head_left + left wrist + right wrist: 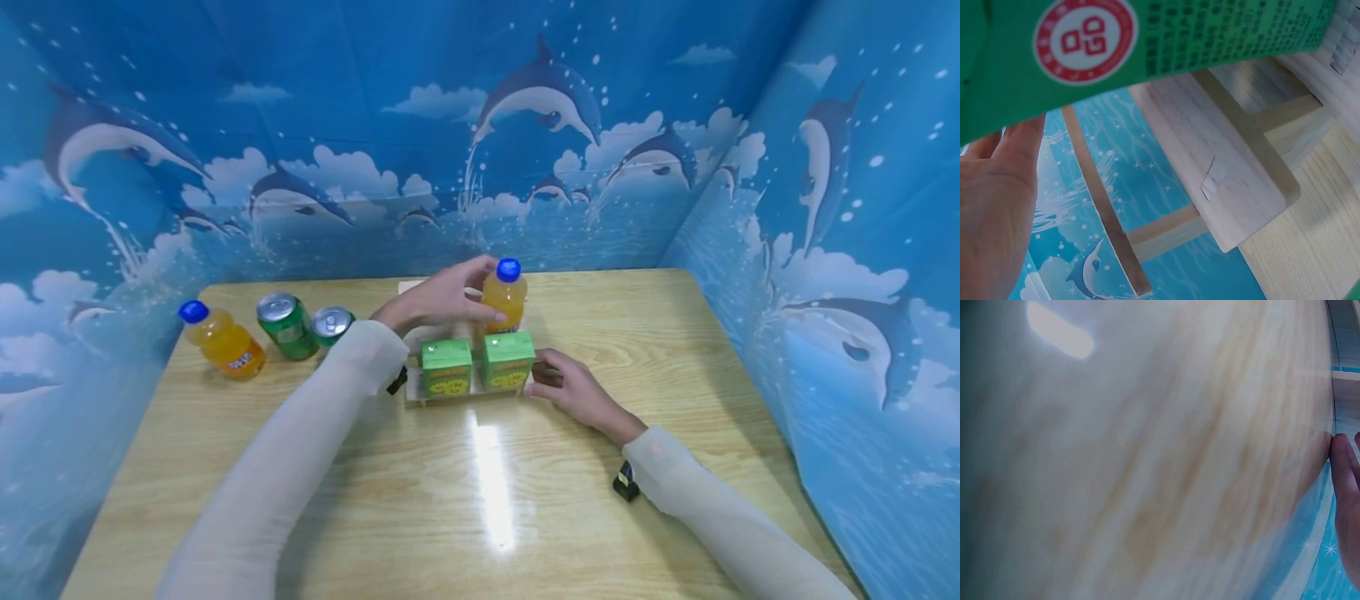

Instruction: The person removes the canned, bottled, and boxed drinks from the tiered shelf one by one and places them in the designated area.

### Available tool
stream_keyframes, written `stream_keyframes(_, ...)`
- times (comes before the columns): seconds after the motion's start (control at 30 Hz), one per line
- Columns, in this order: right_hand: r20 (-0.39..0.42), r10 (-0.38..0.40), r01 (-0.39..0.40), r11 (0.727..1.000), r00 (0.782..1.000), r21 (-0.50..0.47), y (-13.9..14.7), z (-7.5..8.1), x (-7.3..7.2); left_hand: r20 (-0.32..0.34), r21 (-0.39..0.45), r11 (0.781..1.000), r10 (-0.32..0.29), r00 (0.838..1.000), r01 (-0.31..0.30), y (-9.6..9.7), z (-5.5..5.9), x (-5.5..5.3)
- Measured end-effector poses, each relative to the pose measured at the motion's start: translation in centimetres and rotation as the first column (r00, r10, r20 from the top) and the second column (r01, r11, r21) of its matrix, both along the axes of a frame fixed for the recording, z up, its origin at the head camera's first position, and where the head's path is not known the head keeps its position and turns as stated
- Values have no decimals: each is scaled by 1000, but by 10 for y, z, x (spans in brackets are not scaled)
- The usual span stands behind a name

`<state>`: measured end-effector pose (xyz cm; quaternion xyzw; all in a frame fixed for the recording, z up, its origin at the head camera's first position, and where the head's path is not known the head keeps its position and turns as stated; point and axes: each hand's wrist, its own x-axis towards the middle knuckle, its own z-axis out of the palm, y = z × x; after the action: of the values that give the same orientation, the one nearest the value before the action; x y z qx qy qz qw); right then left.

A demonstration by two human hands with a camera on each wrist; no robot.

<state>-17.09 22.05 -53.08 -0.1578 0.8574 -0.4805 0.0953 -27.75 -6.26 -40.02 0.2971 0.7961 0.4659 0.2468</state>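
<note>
My left hand [453,293] grips an orange-drink bottle [504,302] with a blue cap, thumb in front and fingers behind. The bottle is upright at the back right of a small wooden rack [1210,162]; its base is hidden behind a carton. Two green drink cartons [446,368] stand side by side on the rack's front step. At the rack's right end, my right hand [577,392] holds the edge with curved fingers and thumb. A green carton [1222,37] fills the top of the left wrist view, where the bottle is out of sight.
Left of the rack stand two green cans [288,327], one partly behind my left sleeve. Farther left is another orange-drink bottle [225,342], tilted in view. The wood-grain table [405,483] meets a blue dolphin-print curtain [360,208] at the back and sides.
</note>
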Motion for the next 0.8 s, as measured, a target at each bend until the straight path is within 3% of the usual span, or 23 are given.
stream_keyframes(0.3, -12, 7, -7, 1000, 1000, -6, 2, -3, -1, -12, 62, 998, 17, 1000, -16, 0, 2, -2)
stream_keyframes(0.6, -28, 18, -19, 999, 999, -26, 1, -2, -1, -20, 135, 990, 51, 998, -48, -7, 14, -2)
stream_keyframes(0.8, -15, 14, -15, 999, 1000, -37, 1, -3, -1, -32, 126, 989, 83, 996, -79, -17, 22, -1)
